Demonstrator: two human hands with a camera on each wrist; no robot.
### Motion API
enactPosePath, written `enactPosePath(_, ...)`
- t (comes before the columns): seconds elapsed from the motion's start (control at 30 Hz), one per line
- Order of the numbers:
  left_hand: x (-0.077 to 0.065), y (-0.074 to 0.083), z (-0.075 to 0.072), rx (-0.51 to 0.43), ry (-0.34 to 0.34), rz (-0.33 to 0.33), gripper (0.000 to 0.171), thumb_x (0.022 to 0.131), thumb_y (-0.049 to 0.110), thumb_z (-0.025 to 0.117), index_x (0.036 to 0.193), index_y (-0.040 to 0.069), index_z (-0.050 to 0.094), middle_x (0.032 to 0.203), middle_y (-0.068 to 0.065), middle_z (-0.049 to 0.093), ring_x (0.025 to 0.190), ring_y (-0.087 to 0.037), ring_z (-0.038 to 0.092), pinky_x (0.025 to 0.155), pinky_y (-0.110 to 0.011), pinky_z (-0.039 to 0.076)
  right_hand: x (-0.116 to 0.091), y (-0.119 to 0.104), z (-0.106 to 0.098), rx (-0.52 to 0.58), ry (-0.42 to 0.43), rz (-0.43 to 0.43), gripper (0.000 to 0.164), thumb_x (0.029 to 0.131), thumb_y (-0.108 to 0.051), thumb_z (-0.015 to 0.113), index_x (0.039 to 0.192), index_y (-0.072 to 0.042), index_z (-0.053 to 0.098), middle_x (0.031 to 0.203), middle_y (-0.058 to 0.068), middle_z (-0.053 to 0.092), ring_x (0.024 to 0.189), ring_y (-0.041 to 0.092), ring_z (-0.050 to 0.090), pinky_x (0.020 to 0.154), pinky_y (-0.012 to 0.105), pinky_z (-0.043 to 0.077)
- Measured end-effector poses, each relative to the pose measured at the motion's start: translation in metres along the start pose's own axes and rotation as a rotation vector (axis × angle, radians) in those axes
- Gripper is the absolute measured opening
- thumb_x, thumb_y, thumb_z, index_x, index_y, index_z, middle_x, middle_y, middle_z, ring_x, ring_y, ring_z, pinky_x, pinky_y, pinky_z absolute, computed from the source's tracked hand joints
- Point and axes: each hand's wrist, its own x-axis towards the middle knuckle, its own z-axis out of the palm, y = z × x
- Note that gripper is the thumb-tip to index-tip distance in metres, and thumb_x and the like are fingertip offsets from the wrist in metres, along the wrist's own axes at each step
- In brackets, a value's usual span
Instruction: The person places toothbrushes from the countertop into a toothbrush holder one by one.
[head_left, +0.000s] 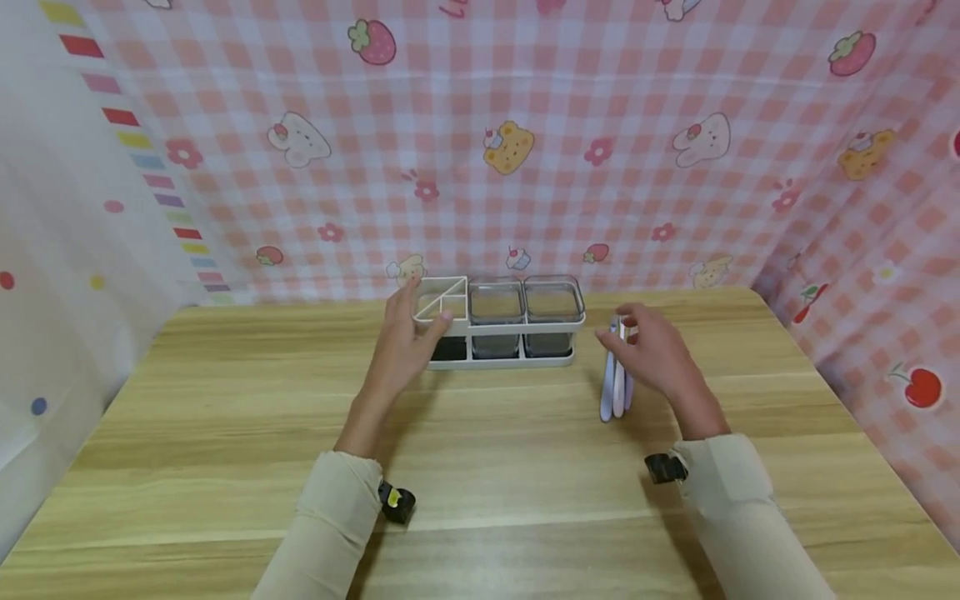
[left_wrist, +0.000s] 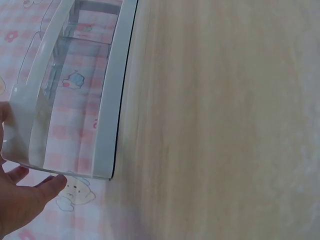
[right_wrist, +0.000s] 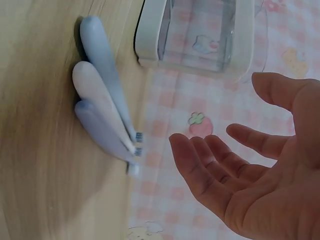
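Note:
A white two-tier organizer [head_left: 517, 362] stands near the table's back edge. Two clear square cups [head_left: 496, 302] sit in its upper tier, beside a divided compartment [head_left: 442, 298]. My left hand [head_left: 405, 342] holds the organizer's left end, thumb at the front and fingers along the side; part of that grip is hidden. Three toothbrushes [right_wrist: 102, 95], blue, white and lavender, lie side by side to the right of the organizer. Above their bristle ends hovers my right hand [head_left: 652, 350], fingers apart from the thumb. In the right wrist view it holds nothing.
The wooden table [head_left: 480, 483] reaches toward me. Behind it hangs a pink checked cloth [head_left: 450, 217] with cartoon prints, close to the organizer's back. More patterned cloth [head_left: 885, 292] closes the right side, and a white cloth [head_left: 67, 275] hangs at left.

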Motion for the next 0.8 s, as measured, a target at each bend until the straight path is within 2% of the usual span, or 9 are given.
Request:
enactPosePath(0.27,0.001,-0.002,0.003,-0.039,0.055,-0.001,0.076,0.099,0.045,0.059,0.156,0.007,0.028,0.157,-0.017,0.031,0.142,-0.033,0.035,0.115,-0.053,0.03,0.009,0.013,-0.001,0.034,-0.038,0.096,0.064,0.104,-0.037,0.055,0.146,0.009,0.041,0.137,0.036,0.049,0.122,0.049,0.051,0.095,0.058,0.047)
enactPosePath(0.53,0.0,-0.002,0.004,-0.056,0.065,-0.012,0.078,0.097,0.045,0.061,0.155,0.003,0.028,0.152,-0.019,0.036,0.135,-0.033,0.041,0.112,-0.052,0.033,0.017,0.026,0.003,0.231,-0.077,0.252,0.066,0.103,-0.035,0.056,0.152,0.005,0.035,0.145,0.033,0.042,0.113,0.042,0.057,0.083,0.045,0.058)
enactPosePath(0.8,0.0,-0.004,0.005,-0.075,0.066,-0.028,0.077,0.097,0.047,0.061,0.154,0.005,0.029,0.15,-0.017,0.038,0.126,-0.033,0.045,0.107,-0.052,0.038,0.025,0.043,0.006,0.294,-0.065,0.345,0.067,0.104,-0.036,0.054,0.154,0.003,0.031,0.149,0.034,0.037,0.121,0.045,0.052,0.082,0.043,0.059)
